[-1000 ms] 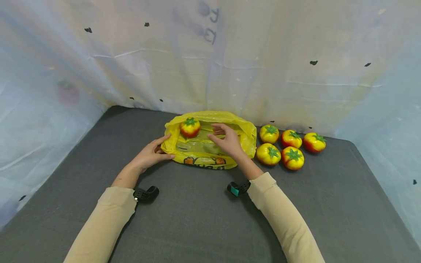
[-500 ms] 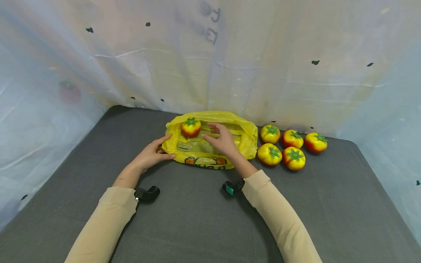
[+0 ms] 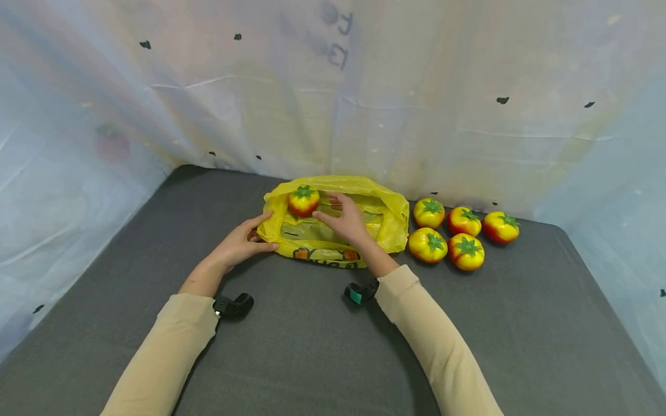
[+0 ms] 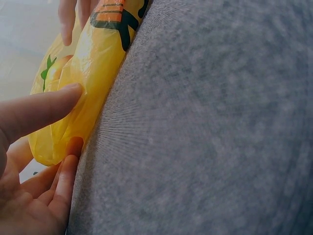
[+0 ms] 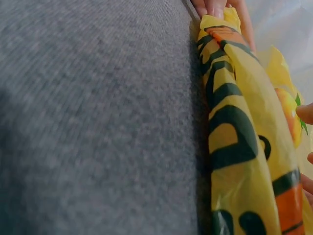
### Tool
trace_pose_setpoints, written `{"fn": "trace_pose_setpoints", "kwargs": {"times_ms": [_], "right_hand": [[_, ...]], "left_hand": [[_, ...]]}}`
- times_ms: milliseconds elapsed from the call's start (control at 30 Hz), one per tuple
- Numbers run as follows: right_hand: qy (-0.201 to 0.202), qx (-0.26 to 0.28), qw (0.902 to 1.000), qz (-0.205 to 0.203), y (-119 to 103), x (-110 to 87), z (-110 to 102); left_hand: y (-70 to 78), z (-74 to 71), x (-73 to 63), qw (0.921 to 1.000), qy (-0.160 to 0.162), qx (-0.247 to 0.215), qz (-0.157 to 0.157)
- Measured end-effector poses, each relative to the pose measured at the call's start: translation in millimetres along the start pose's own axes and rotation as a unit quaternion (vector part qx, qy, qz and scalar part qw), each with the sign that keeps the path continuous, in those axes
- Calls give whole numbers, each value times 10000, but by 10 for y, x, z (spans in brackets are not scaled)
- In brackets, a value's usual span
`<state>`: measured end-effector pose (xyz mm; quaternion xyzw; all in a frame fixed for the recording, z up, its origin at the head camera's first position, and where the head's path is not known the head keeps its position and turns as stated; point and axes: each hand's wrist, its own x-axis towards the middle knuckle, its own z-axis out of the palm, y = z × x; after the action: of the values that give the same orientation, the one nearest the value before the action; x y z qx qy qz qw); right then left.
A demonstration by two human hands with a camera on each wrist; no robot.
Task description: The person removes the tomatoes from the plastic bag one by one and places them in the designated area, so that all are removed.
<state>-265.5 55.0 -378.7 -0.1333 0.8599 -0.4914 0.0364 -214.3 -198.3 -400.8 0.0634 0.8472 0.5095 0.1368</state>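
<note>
A yellow plastic bag with dark print lies with its mouth spread wide. Inside, at its left end, sits one red-and-yellow tomato with a green leafy top. My left hand holds the bag's left end, thumb on the front side and fingers around the end, as the left wrist view shows. Over the bag's opening hovers my right hand, fingers spread and holding nothing, just right of that tomato. In the right wrist view only some fingertips show, near the tomato.
Right of the bag, several more tomatoes stand close together in two rows on the dark grey table. Translucent white sheeting hangs behind the table and at both sides.
My right hand has shifted left inside the bag's opening, closer to the tomato, its fingers still apart. The left hand has stayed at the bag's end, and the tomatoes have not moved.
</note>
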Motion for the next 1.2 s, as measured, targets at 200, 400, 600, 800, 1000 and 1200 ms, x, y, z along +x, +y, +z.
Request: {"fn": "trace_pose_setpoints", "kwargs": {"times_ms": [200, 400, 600, 800, 1000, 1200], "right_hand": [[-90, -107, 9998, 126, 0, 62, 60], [-172, -118, 9997, 123, 5, 109, 117], [-214, -304, 9993, 65, -34, 151, 167], [-197, -388, 9990, 89, -68, 198, 198], [-148, -327, 9993, 56, -100, 256, 230], [-61, -356, 9993, 0, -116, 303, 260]], "left_hand": [[1, -6, 12, 10000, 14, -6, 8], [-8, -8, 15, 10000, 8, -41, 23], [-8, -8, 5, 10000, 31, -83, -17], [-7, -7, -15, 9999, 50, -143, 11], [-11, 2, -7, 9999, 66, -138, 19], [-10, 15, -4, 9999, 73, -110, -2]]}}
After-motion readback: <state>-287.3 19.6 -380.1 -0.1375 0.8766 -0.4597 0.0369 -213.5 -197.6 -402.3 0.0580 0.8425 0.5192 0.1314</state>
